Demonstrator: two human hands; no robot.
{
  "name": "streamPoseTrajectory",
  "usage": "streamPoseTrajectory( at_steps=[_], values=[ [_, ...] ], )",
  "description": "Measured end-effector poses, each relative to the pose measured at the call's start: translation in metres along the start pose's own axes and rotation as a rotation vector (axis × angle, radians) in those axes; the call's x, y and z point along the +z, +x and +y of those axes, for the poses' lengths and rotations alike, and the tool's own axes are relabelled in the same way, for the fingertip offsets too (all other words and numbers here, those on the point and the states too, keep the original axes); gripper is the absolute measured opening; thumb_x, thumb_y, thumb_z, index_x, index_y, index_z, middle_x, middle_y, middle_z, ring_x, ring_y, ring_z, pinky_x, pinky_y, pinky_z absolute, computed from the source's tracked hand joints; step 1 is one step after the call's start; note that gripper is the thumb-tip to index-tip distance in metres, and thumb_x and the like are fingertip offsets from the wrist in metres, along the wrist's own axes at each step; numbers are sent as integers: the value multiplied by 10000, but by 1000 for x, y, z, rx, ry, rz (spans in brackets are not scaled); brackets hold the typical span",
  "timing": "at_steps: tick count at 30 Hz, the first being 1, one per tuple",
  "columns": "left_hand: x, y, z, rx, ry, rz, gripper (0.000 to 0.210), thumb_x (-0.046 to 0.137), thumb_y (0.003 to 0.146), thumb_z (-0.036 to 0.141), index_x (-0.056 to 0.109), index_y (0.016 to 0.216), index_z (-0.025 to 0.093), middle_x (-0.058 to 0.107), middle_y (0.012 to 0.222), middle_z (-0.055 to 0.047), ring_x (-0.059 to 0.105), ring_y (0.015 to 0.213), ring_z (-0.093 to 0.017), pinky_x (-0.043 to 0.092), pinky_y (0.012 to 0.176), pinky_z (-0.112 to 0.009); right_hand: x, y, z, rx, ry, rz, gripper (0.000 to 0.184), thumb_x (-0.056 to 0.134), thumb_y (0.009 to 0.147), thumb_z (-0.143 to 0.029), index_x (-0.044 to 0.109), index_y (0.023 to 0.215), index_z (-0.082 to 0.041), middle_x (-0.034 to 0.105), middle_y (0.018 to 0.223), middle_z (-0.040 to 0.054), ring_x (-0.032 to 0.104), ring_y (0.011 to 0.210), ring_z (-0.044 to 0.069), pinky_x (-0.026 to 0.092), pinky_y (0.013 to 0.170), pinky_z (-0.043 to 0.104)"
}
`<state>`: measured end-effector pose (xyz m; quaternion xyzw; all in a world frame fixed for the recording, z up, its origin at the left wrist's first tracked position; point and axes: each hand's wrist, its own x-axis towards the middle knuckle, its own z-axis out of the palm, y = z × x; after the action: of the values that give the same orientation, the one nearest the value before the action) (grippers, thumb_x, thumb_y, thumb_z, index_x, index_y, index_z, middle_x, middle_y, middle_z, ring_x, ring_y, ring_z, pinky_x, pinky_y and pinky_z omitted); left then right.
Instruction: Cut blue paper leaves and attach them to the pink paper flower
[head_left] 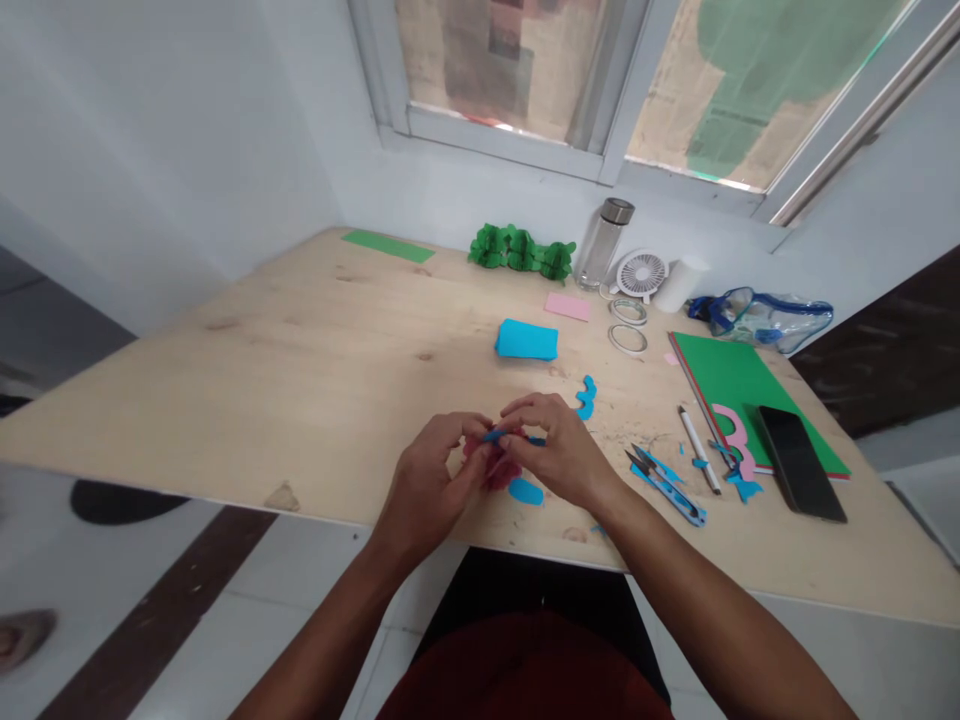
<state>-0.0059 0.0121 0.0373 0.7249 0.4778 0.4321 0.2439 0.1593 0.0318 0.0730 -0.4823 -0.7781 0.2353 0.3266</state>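
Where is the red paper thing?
In the head view, the red paper thing is just below centre, between the left hand and right hand, with a flat blue paper piece lying to its right.

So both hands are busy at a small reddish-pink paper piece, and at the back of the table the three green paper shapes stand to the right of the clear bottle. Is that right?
Not quite: the head view shows the three green paper shapes to the left of the clear bottle. Both hands, left hand and right hand, are indeed at the reddish-pink paper piece.

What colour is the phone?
Black; the phone shows in the head view, the only one.
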Motion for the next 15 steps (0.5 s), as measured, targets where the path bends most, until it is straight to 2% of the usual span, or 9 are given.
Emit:
streamPoseTrajectory(
  at_steps=[4, 9, 11, 15],
  values=[
    [0, 1, 2, 12, -6, 6, 51, 556, 827, 210, 590, 864, 215, 673, 973, -28, 615, 900, -179, 487, 788, -338, -10, -9, 2, 51, 114, 59, 131, 609, 809, -202, 683, 913, -231, 694, 990, 40, 612, 964, 204, 427, 887, 386],
    [-1, 2, 8, 5, -13, 23, 22, 564, 812, 222, 585, 809, 214, 675, 934, -27, 622, 859, -180, 496, 780, -339, -13, -37, 13, 244, 381, 180, 288, 516, 878, -304, 584, 1151, -239, 661, 1113, 74, 606, 1029, 212, 460, 876, 389],
    [-1, 2, 11, 18, -2, 20, 28, 560, 812, 223, 585, 807, 213, 674, 934, -31, 624, 861, -183, 499, 778, -341, -7, -47, 16, 250, 386, 166, 325, 523, 868, -290, 560, 1188, -248, 652, 1131, 75, 604, 1038, 219, 463, 875, 398],
    [-2, 2, 13, 72, 64, 1, 44, 543, 822, 221, 584, 825, 205, 668, 946, -46, 622, 891, -198, 499, 787, -357, 7, -54, 18, 171, 256, 166, 405, 573, 808, -204, 544, 1208, -257, 633, 1169, 66, 579, 1079, 222, 444, 909, 408]
  ],
)
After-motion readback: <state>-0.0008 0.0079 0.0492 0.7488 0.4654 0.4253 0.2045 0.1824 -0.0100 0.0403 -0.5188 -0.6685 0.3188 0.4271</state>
